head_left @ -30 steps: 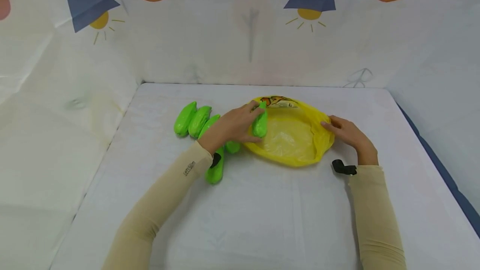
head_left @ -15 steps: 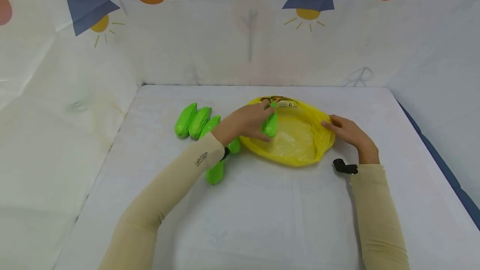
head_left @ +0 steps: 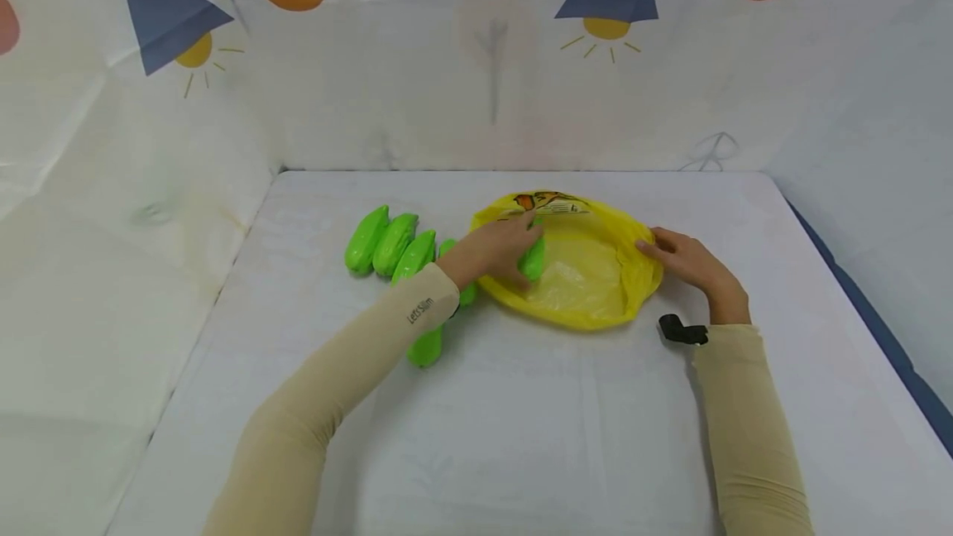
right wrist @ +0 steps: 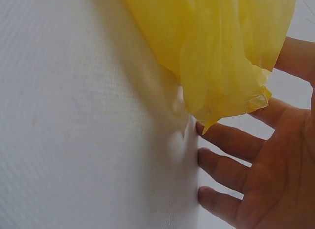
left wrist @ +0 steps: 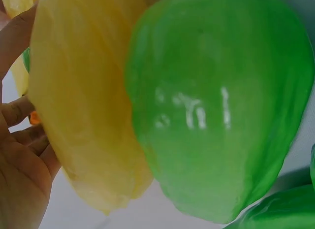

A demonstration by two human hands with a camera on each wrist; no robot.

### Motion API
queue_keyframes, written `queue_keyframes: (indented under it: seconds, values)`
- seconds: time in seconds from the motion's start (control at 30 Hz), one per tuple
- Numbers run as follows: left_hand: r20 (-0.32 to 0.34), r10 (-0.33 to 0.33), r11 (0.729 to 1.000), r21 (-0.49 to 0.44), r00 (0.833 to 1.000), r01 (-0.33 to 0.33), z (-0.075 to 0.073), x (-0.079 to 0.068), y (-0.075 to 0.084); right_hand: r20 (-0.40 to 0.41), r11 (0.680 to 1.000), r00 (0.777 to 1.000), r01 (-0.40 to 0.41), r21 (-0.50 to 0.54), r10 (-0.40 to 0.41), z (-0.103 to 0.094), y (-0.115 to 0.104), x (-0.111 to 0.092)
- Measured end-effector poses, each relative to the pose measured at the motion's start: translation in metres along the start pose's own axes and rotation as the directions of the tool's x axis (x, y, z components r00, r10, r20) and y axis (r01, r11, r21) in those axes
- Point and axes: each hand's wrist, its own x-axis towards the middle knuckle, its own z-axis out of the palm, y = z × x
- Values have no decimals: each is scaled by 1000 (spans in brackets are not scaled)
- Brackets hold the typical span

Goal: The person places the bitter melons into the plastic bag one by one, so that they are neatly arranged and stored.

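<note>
A yellow plastic bag lies with its mouth spread wide in the middle of the table. My left hand reaches over its left rim and holds a glossy green oblong piece inside the mouth, between thumb and fingers. In the left wrist view, the bag's wall and another green piece cover much of what that hand does. At the right rim, my right hand pinches the bag's gathered edge with thumb and index finger; the other fingers rest near the tabletop.
Several more plump green pieces, tapered at one end, lie left of the bag, partly under my left forearm. One green piece sits nearer to me. The white-covered table meets a printed cloth wall behind.
My left hand moved right into the bag's mouth with the green piece, then lowered it and drew slightly back left. My right hand keeps its place on the rim.
</note>
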Motion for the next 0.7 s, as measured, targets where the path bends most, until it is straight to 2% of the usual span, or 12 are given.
queue_keyframes:
  seconds: [0.23,0.4,0.7]
  values:
    - [-13,-7,1000,0,1000,7,10,4,0,4,1000,1000,0,-5,0,0,0,2]
    - [-51,-6,1000,-12,999,6,18,5,-1,10,1000,1000,-8,-10,8,-1,-1,3]
    - [-98,10,1000,-12,995,-11,23,4,-1,4,1000,1000,-10,-13,10,-1,1,2]
